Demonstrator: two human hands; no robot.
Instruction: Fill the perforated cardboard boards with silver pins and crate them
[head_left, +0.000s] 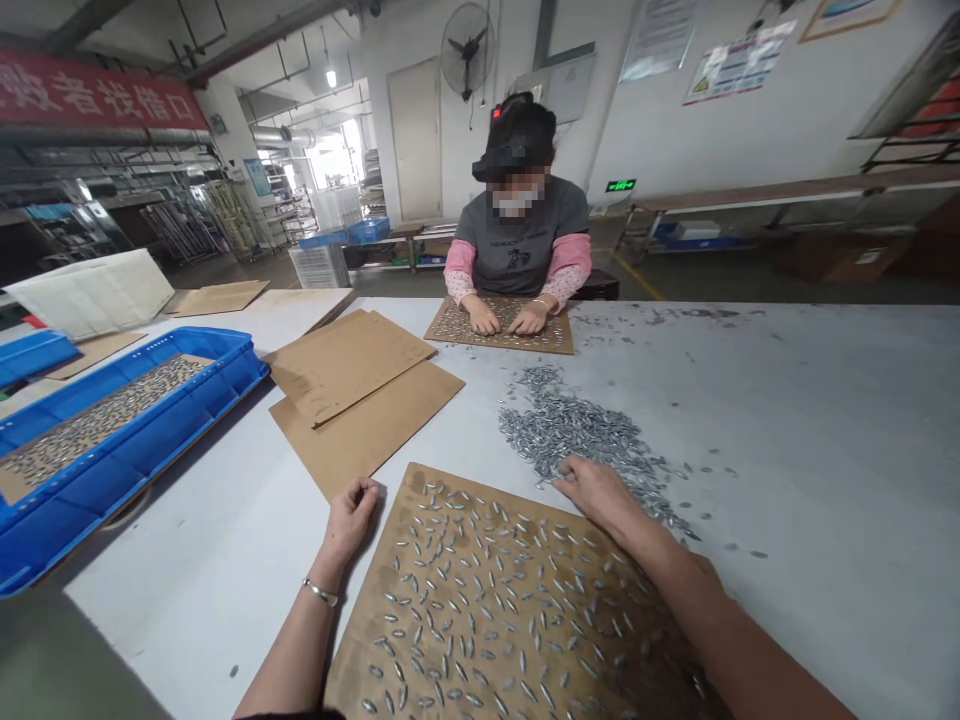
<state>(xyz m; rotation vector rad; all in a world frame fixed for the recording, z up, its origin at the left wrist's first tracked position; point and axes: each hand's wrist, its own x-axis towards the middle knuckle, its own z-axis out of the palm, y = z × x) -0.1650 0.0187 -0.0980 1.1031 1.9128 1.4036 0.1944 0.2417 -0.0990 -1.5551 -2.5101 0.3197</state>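
Note:
Right in front of me lies a brown cardboard sheet (442, 545), dotted with many small silvery spindle-shaped metal pieces (486, 613). Beyond its far right corner a loose heap of the same metal pieces (577, 425) spreads over the table. My right hand (592, 487) reaches to the near edge of that heap with its fingers bent together; whatever they pinch is too small to make out. My left hand (352, 512), with a bracelet at the wrist, rests on the table beside the sheet's left edge. Its fingers are curled in, and their inner side is hidden.
Across the white table (810, 430) a co-worker (517, 230) has both hands on another cardboard sheet (559, 340) with metal pieces. Overlapping bare cardboard sheets (352, 365) lie at the left. A blue tray (225, 360) at far left holds a sheet covered in pieces.

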